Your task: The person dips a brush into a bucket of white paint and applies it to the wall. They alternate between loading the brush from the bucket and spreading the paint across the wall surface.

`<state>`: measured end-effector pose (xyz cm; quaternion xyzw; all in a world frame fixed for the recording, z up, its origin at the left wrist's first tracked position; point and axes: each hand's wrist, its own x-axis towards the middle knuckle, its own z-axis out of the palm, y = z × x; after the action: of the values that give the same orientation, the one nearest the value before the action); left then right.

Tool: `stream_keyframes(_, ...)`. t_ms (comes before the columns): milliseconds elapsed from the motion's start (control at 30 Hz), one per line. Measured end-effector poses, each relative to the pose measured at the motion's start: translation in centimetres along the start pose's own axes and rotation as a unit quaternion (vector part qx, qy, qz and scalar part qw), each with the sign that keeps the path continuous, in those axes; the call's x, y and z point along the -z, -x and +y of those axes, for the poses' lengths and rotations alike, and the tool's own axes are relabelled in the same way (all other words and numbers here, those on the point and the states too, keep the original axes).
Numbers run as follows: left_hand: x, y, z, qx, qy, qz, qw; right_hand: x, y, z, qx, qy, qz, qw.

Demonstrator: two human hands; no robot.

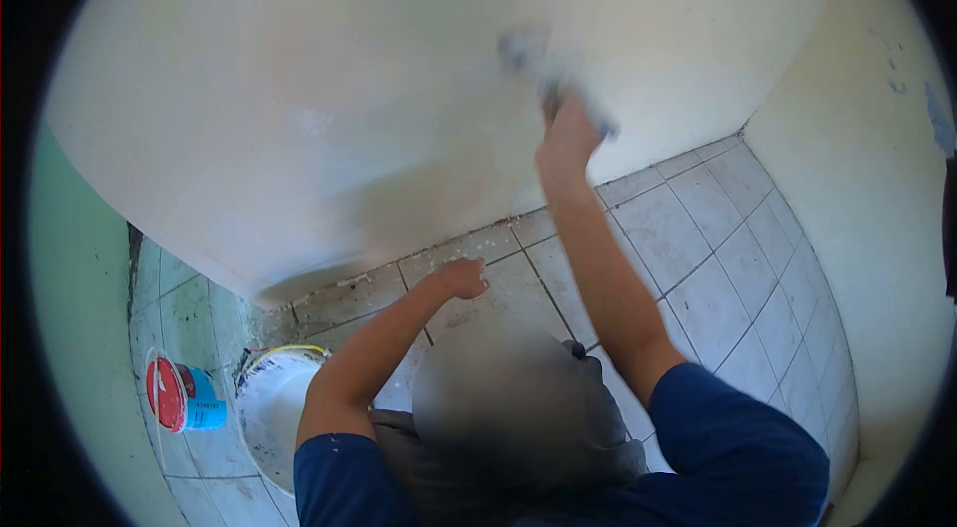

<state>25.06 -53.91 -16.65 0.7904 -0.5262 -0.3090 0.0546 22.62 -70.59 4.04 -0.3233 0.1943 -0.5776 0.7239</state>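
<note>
Against the pale wall [399, 78], my right hand [570, 133] is raised and wrapped round the handle of a tool [558, 78]. The tool is smeared by motion, so its exact shape and whether it touches the wall cannot be told. Lower down, my left hand [465, 279] hangs over the tiled floor near the wall's foot, its fingers curled in. White specks show on the skin of that hand. Whether anything small is inside it is hidden.
A large white-smeared bucket [274, 417] stands at the lower left. Beside it is a small blue bucket with a red lid [169, 395]. Another wall [867, 178] rises on the right, and a green wall [80, 328] on the left.
</note>
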Motion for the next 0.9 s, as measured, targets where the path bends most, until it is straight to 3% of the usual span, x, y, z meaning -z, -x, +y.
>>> stream_keyframes(33, 0.3, -0.2, 0.2, 0.0, -0.002, 0.001, 1.0, 4.8, 0.9, 3.8, -0.112, -0.022, 0.04, 0.993)
stream_keyframes(67, 0.4, -0.3, 0.3, 0.002, -0.003, 0.0, 1.0, 9.9, 2.4, 8.0, -0.075, 0.053, 0.125, 0.988)
stream_keyframes(100, -0.1, 0.2, 0.2, 0.007, -0.005, -0.005, 1.0, 16.2, 2.1, 13.2, -0.165, 0.284, 0.197, 0.924)
stream_keyframes(133, -0.3, 1.3, 0.3, 0.003, -0.005, -0.011, 1.0, 21.4, 3.1, 14.8, -0.278, 0.147, 0.141, 0.939)
stream_keyframes(200, 1.4, 3.8, 0.8, -0.005, -0.006, -0.005, 1.0, 20.2, 7.1, 12.1, -0.265, 0.235, 0.101, 0.93)
stream_keyframes(267, 3.5, 8.5, 1.4, -0.027, 0.012, -0.012, 0.999, 18.3, 8.0, 9.6, -0.283, 0.212, 0.067, 0.933)
stream_keyframes(300, 4.6, 11.2, 1.8, -0.037, 0.028, -0.012, 0.999, 18.5, 7.1, 10.1, -0.265, 0.206, -0.005, 0.942)
stream_keyframes(367, 6.3, 18.0, 1.7, -0.075, 0.133, 0.088, 0.984, 15.9, 6.8, 9.6, -0.249, 0.212, -0.163, 0.931)
stream_keyframes(433, 7.8, 25.0, 1.8, 0.004, 0.253, 0.183, 0.95, 8.4, 9.7, 5.3, -0.236, 0.211, -0.312, 0.896)
stream_keyframes(467, 6.8, 27.9, 1.0, 0.023, 0.303, 0.286, 0.909, 5.2, 11.5, 4.4, -0.23, 0.191, -0.377, 0.877)
stream_keyframes(533, 3.3, 33.4, -0.9, 0.079, 0.388, 0.487, 0.779, 0.0, 14.7, 4.5, -0.226, 0.214, -0.544, 0.78)
stream_keyframes(600, -1.5, 38.2, -0.6, 0.158, 0.427, 0.652, 0.606, -3.6, 18.4, 5.2, -0.09, 0.252, -0.757, 0.596)
stream_keyframes(667, -5.1, 41.3, 0.6, 0.248, 0.434, 0.755, 0.424, -5.7, 23.7, 6.7, -0.11, 0.185, -0.858, 0.466)
stream_keyframes(700, -7.1, 42.4, 1.3, 0.267, 0.432, 0.768, 0.391, -6.2, 26.4, 7.5, -0.112, 0.15, -0.896, 0.402)
stream_keyframes(800, -12.0, 43.4, 3.5, 0.309, 0.411, 0.795, 0.323, -4.8, 32.9, 12.1, -0.14, 0.114, -0.941, 0.286)
stream_keyframes(900, -14.1, 43.0, 5.2, 0.342, 0.403, 0.79, 0.312, -2.5, 37.3, 14.7, -0.024, 0.193, -0.95, 0.246)
